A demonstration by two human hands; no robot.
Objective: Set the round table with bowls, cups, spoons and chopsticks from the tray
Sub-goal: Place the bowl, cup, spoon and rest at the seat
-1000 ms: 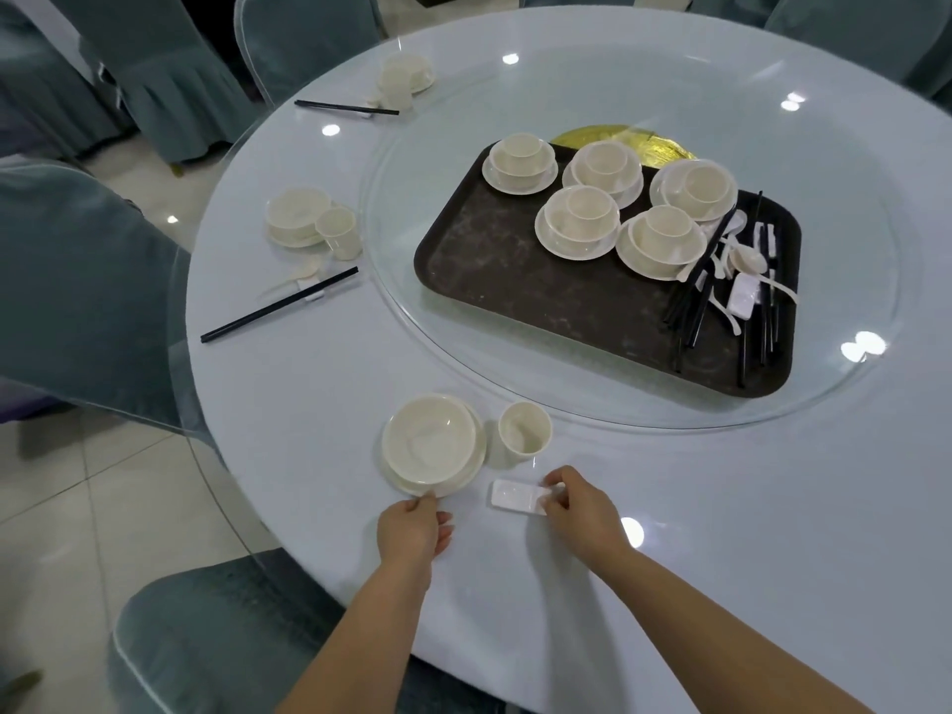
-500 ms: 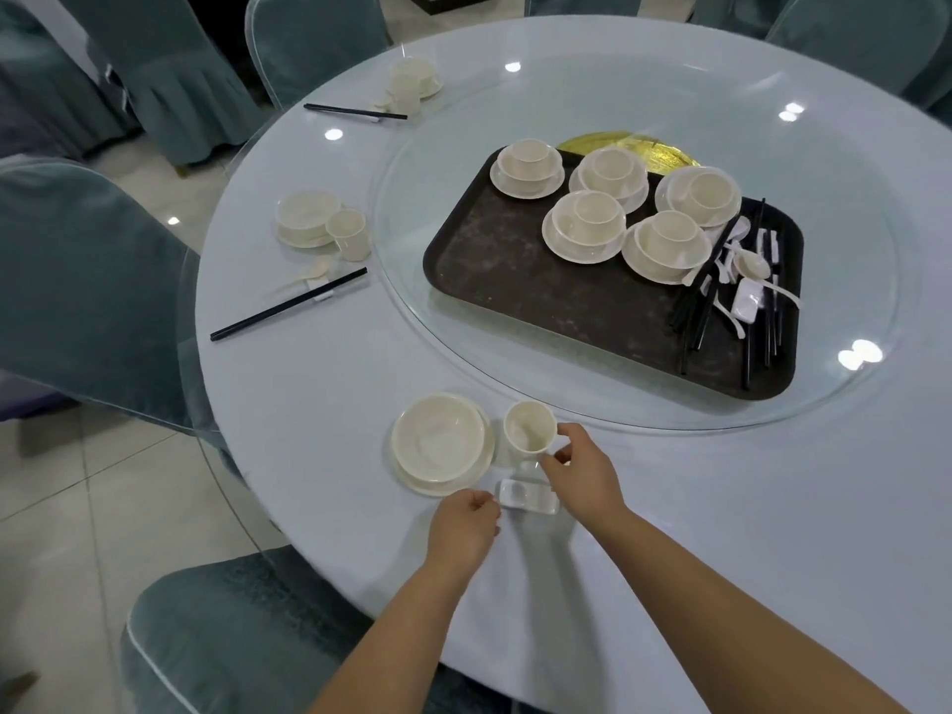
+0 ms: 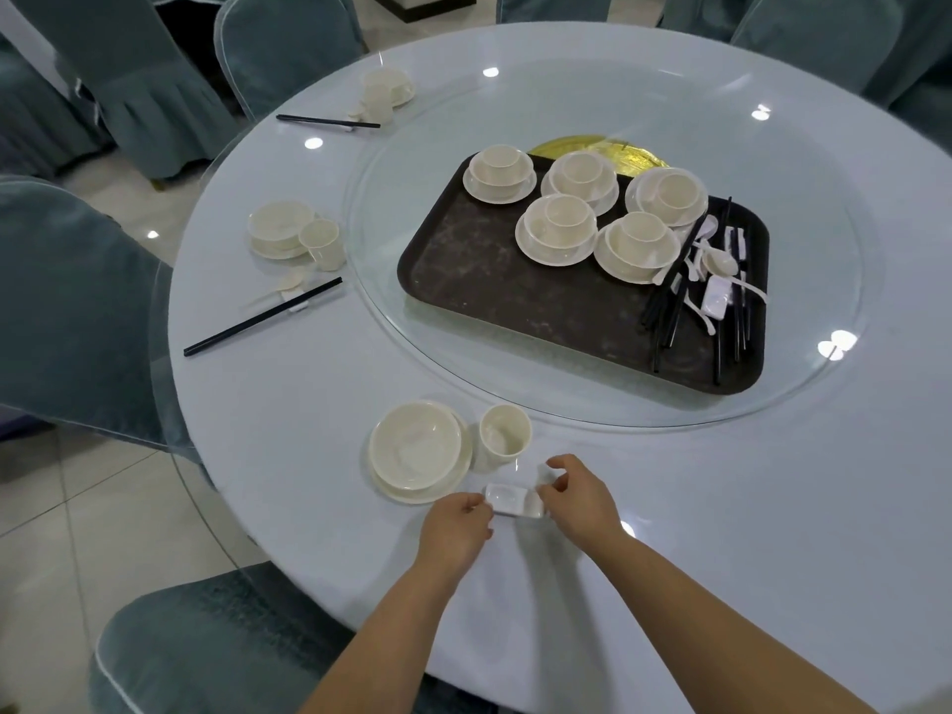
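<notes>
both forearms reach in from the bottom edge over the near rim of the round table (image 3: 772, 507), angled toward each other so the hands meet at a small white rest (image 3: 514, 499) lying flat on the tablecloth. the left hand (image 3: 456, 528) is knuckles-up, its fingers curled, fingertips pinching the rest's left end. the right hand (image 3: 579, 499) is arched over the rest's right end, thumb and fingers bent and gripping that end, with the index finger raised a little above it.

just beyond the rest stands an upright cup (image 3: 502, 438), and beside it on the left a bowl (image 3: 416, 445) sits on a saucer; cup and saucer nearly touch. the brown tray (image 3: 515, 306) lies on the glass turntable (image 3: 803, 383) at the table's middle, carrying five stacks of saucer, bowl and cup along its far side and a loose pile of black chopsticks (image 3: 669, 301), white spoons and rests at its right end.

two finished places sit along the table's left edge, each with bowl, cup and chopsticks. grey-blue covered chairs (image 3: 72, 301) ring the table.
</notes>
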